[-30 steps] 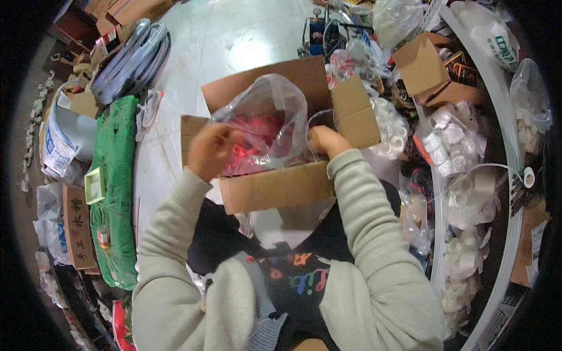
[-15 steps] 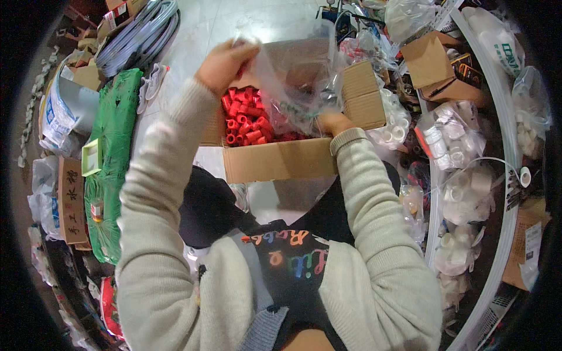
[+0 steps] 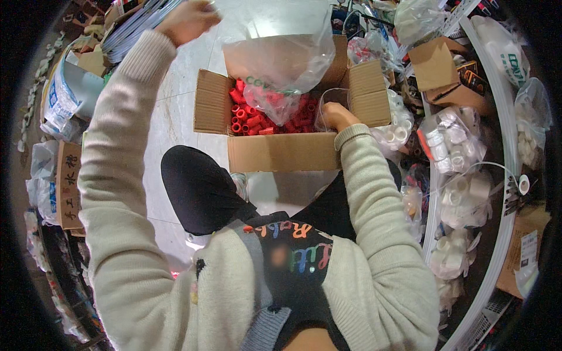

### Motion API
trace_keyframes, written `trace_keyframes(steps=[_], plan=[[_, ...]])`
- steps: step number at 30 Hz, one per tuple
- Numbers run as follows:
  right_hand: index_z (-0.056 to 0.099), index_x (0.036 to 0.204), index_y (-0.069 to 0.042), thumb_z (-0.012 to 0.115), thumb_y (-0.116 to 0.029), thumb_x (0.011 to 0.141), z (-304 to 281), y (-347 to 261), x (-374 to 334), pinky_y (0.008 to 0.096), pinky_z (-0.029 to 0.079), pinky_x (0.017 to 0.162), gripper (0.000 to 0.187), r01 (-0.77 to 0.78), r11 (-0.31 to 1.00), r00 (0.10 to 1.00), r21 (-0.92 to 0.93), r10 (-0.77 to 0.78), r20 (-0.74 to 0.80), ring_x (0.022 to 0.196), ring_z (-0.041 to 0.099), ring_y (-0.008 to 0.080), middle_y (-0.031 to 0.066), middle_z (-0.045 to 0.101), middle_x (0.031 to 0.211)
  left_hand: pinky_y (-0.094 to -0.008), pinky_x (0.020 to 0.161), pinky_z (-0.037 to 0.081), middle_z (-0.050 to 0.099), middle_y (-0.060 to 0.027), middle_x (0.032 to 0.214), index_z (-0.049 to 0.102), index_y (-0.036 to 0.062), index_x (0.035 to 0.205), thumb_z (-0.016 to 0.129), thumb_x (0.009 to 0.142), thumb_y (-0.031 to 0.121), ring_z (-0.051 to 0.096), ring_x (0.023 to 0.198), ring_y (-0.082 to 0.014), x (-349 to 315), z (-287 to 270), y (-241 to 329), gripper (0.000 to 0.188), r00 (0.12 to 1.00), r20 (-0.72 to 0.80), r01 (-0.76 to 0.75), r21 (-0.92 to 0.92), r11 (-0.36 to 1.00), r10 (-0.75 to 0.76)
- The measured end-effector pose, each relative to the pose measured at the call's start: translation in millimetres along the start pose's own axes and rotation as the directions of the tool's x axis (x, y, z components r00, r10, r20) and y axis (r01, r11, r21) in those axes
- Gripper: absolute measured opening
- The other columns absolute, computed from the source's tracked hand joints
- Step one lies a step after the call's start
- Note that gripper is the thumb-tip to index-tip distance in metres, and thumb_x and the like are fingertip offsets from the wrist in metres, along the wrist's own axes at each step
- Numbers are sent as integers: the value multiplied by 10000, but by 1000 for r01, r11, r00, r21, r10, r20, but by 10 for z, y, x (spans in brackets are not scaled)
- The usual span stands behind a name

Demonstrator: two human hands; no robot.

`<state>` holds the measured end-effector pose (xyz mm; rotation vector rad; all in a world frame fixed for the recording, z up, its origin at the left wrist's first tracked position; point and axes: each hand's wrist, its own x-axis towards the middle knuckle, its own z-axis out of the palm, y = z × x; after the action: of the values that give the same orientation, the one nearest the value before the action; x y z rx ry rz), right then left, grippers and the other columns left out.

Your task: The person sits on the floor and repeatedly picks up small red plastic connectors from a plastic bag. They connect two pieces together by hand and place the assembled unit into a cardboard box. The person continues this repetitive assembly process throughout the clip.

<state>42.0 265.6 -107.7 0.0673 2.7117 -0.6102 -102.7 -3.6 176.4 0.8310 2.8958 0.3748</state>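
Note:
An open cardboard box (image 3: 284, 153) lies on the floor in front of my knees, holding several short red tube fittings (image 3: 253, 117). My left hand (image 3: 188, 20) is raised high at the top of the view, gripping the top of a clear plastic bag (image 3: 278, 55). The bag hangs over the box, and a few red fittings slide out of its lower end. My right hand (image 3: 335, 115) is down inside the box at its right end, fingers closed on the bag's lower edge.
Clear bags of white fittings (image 3: 453, 140) crowd the right side, with a long white channel (image 3: 494, 175) curving past them. Smaller cardboard boxes (image 3: 436, 64) stand at upper right. Sacks and cartons (image 3: 67, 99) line the left. Pale floor tiles (image 3: 170, 117) show left of the box.
My left hand has lifted the bag from inside the box to high above it, and the red fittings have spilled out into the box. My right hand stays low in the box.

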Motion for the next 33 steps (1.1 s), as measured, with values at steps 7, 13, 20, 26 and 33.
trace_keyframes(steps=[7, 13, 20, 26, 33], plan=[[661, 904, -87, 576, -265, 734, 2, -142, 26, 382, 460, 748, 260, 10, 1000, 973, -30, -3, 232, 920, 594, 288, 143, 624, 956, -193, 682, 417, 539, 6, 768, 543, 18, 979, 608, 806, 66, 509, 749, -70, -735, -87, 301, 191, 819, -517, -482, -381, 789, 251], [629, 1001, -110, 511, -288, 788, -37, -312, -27, 384, 440, 807, 301, 53, 996, 973, -78, -34, 227, 962, 571, 305, 139, 591, 1053, -374, 692, 467, 576, -176, 869, 569, 7, 829, 551, 697, 39, 569, 805, -307, -419, 670, 1279, 137, 787, 157, -600, -32, 799, 597], [620, 1014, -88, 529, -270, 779, -191, -172, -120, 390, 433, 822, 311, -101, 985, 957, -140, 135, 256, 971, 565, 313, 157, 581, 1070, -392, 719, 472, 572, -150, 853, 571, 12, 808, 575, 609, -15, 572, 840, -318, -115, 1116, 1698, 200, 571, 72, -816, -63, 575, 818], [633, 984, -65, 588, -242, 735, 34, -159, 101, 398, 435, 811, 309, -91, 991, 937, -97, 118, 329, 956, 571, 318, 172, 591, 1044, -363, 764, 466, 588, -151, 969, 587, 54, 861, 545, 734, 95, 549, 969, -305, 81, 1009, 1958, 140, 727, 588, -606, 309, 733, 354], [633, 978, -45, 534, -220, 805, 193, -25, 31, 371, 458, 825, 265, 152, 922, 962, -356, -54, 268, 961, 578, 293, 146, 590, 1064, -368, 775, 460, 588, -148, 977, 585, 58, 877, 515, 755, 139, 550, 973, -303, 475, 1531, 916, 162, 730, 636, -478, 212, 853, 251]])
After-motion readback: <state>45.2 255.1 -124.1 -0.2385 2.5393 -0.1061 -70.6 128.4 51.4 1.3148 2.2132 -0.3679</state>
